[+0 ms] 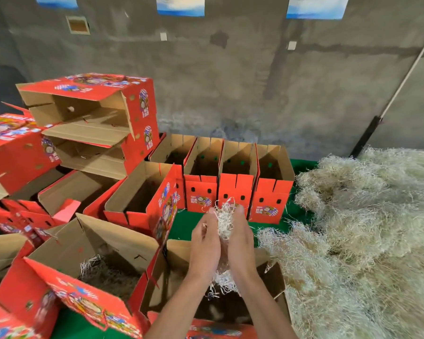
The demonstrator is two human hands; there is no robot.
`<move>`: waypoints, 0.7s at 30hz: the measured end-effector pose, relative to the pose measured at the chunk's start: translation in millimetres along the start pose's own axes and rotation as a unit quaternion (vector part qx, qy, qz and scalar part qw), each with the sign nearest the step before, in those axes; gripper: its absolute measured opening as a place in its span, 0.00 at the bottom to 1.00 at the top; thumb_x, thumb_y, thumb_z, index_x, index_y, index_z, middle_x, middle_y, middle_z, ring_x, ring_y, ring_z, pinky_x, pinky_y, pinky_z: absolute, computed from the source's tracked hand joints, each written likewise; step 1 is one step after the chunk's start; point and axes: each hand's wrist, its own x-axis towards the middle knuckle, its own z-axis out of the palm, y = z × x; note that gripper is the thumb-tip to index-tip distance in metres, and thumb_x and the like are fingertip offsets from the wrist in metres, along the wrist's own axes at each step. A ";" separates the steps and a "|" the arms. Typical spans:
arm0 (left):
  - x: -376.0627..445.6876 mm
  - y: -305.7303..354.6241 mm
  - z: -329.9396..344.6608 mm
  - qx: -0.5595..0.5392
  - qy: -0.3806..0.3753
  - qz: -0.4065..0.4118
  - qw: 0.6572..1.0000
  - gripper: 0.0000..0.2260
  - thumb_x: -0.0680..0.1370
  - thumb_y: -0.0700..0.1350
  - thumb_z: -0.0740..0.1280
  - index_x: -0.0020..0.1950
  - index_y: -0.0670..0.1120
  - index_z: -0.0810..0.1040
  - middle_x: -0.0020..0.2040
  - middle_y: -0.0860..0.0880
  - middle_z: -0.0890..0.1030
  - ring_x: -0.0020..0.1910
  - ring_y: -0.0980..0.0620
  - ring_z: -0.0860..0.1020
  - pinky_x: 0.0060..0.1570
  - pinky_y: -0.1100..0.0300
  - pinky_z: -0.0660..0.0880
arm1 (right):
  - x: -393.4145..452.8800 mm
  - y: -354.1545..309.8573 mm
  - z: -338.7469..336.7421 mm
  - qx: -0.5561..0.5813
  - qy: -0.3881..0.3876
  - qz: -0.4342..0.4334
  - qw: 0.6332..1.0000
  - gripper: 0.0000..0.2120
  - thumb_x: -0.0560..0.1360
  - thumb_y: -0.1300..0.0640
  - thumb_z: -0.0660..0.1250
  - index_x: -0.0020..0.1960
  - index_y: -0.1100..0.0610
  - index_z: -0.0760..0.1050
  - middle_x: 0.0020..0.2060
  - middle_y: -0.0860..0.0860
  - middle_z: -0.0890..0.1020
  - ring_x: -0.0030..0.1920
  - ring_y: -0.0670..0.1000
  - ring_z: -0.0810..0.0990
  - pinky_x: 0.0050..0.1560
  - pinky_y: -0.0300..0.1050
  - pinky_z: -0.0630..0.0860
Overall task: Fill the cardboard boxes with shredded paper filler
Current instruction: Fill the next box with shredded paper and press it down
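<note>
My left hand (204, 243) and my right hand (239, 237) press a wad of white shredded paper (222, 225) between their palms, fingers pointing away from me. The wad hangs over an open red cardboard box (272, 277) right below my wrists; strands dangle down into it. To its left stands another open red box (59, 285) with a layer of shredded paper (108, 275) on its bottom. A big heap of shredded paper (365, 228) fills the right side.
Three narrow open boxes (238, 189) stand in a row beyond my hands on the green surface (184, 223). A wider open box (142, 199) sits left of them. Further left, red boxes (93, 123) are stacked on their sides. A concrete wall (255, 81) rises behind.
</note>
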 end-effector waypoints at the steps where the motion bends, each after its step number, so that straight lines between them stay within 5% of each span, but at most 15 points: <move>1: 1.3 1.9 -1.4 -0.009 0.023 0.000 1.000 0.21 0.72 0.76 0.58 0.63 0.73 0.72 0.50 0.62 0.80 0.52 0.62 0.80 0.53 0.62 0.77 | 0.0 1.2 -0.9 0.027 -0.002 0.024 0.999 0.37 0.74 0.22 0.49 0.73 0.43 0.70 0.68 0.38 0.73 0.65 0.37 0.72 0.70 0.46 0.65; 3: 6.5 1.7 -2.0 -0.001 0.044 0.031 0.999 0.06 0.77 0.69 0.59 0.51 0.76 0.74 0.45 0.65 0.78 0.44 0.74 0.76 0.48 0.69 0.73 | 1.0 2.5 -1.5 0.037 0.030 0.018 0.999 0.29 0.78 0.27 0.52 0.70 0.41 0.73 0.63 0.34 0.75 0.63 0.37 0.73 0.63 0.41 0.63; 4: 6.8 0.5 -0.6 0.010 0.042 0.052 0.998 0.05 0.78 0.68 0.58 0.46 0.75 0.74 0.43 0.67 0.79 0.42 0.77 0.75 0.45 0.69 0.72 | 0.3 2.0 1.3 0.029 0.051 -0.003 0.998 0.21 0.80 0.31 0.53 0.62 0.38 0.78 0.56 0.33 0.80 0.56 0.35 0.78 0.63 0.43 0.72; 5: 3.4 0.0 2.3 0.021 0.034 0.060 0.997 0.06 0.79 0.68 0.59 0.46 0.75 0.74 0.43 0.72 0.79 0.44 0.78 0.74 0.46 0.69 0.71 | -1.7 -0.3 4.1 0.022 0.064 -0.027 0.997 0.17 0.81 0.34 0.54 0.52 0.36 0.81 0.45 0.37 0.85 0.44 0.37 0.81 0.62 0.41 0.62; 6: 1.1 -1.3 4.0 0.021 0.028 0.064 0.997 0.06 0.79 0.67 0.59 0.47 0.74 0.75 0.43 0.74 0.78 0.46 0.78 0.75 0.46 0.72 0.71 | -3.1 -1.3 6.4 0.011 0.076 -0.053 0.996 0.21 0.81 0.35 0.54 0.39 0.39 0.79 0.30 0.41 0.80 0.31 0.40 0.77 0.41 0.33 0.63; 8: 2.8 1.0 -1.8 0.026 0.022 0.059 0.998 0.15 0.78 0.68 0.60 0.42 0.62 0.78 0.30 0.65 0.76 0.30 0.70 0.75 0.32 0.76 0.69 | -4.2 -3.5 1.0 -0.020 0.075 -0.068 0.995 0.27 0.81 0.35 0.53 0.29 0.49 0.68 0.21 0.47 0.67 0.23 0.46 0.64 0.27 0.39 0.65; 10: 16.3 10.7 -23.3 0.031 0.073 0.035 0.996 0.22 0.76 0.71 0.61 0.35 0.54 0.69 0.23 0.56 0.64 0.21 0.58 0.62 0.23 0.63 0.63 | 2.4 -0.1 -16.7 -0.030 0.061 -0.068 0.995 0.27 0.81 0.37 0.54 0.30 0.53 0.64 0.20 0.45 0.63 0.21 0.49 0.59 0.22 0.41 0.59; 13: 37.4 20.2 -46.9 -0.024 0.178 -0.036 0.983 0.23 0.76 0.69 0.62 0.36 0.51 0.66 0.25 0.56 0.61 0.24 0.54 0.60 0.28 0.57 0.62 | 11.9 0.2 -34.0 -0.016 0.107 -0.058 0.992 0.28 0.81 0.37 0.56 0.30 0.55 0.63 0.21 0.46 0.61 0.21 0.48 0.55 0.22 0.38 0.53; 16: 23.5 4.3 -19.7 0.020 0.065 -0.003 0.998 0.27 0.74 0.73 0.61 0.37 0.48 0.72 0.28 0.53 0.70 0.25 0.55 0.69 0.27 0.61 0.70 | 4.7 -1.4 -15.8 0.015 0.058 -0.056 0.997 0.26 0.81 0.38 0.57 0.33 0.52 0.74 0.24 0.45 0.73 0.24 0.48 0.69 0.24 0.38 0.65; 17: 15.4 -0.7 -11.5 0.009 0.034 0.022 0.999 0.30 0.72 0.74 0.61 0.39 0.46 0.73 0.31 0.51 0.73 0.29 0.52 0.71 0.32 0.59 0.72 | 1.3 -0.1 -9.4 0.013 0.019 -0.053 0.998 0.24 0.82 0.35 0.56 0.42 0.48 0.81 0.33 0.44 0.82 0.33 0.47 0.79 0.33 0.38 0.75; 19: 11.7 -5.5 -8.1 0.010 0.028 0.093 0.995 0.31 0.74 0.74 0.60 0.40 0.45 0.75 0.35 0.50 0.75 0.34 0.51 0.73 0.39 0.57 0.72 | -4.0 3.8 -4.8 -0.014 -0.009 -0.034 0.999 0.27 0.78 0.26 0.52 0.64 0.41 0.77 0.55 0.40 0.82 0.54 0.42 0.80 0.56 0.42 0.76; 21: 12.9 -2.7 -8.8 0.027 0.016 0.154 0.988 0.28 0.79 0.69 0.58 0.35 0.45 0.71 0.31 0.51 0.71 0.31 0.51 0.69 0.35 0.56 0.69 | -6.0 6.0 -5.7 -0.027 -0.002 -0.038 0.999 0.30 0.76 0.29 0.55 0.61 0.51 0.77 0.47 0.48 0.85 0.42 0.44 0.79 0.45 0.46 0.77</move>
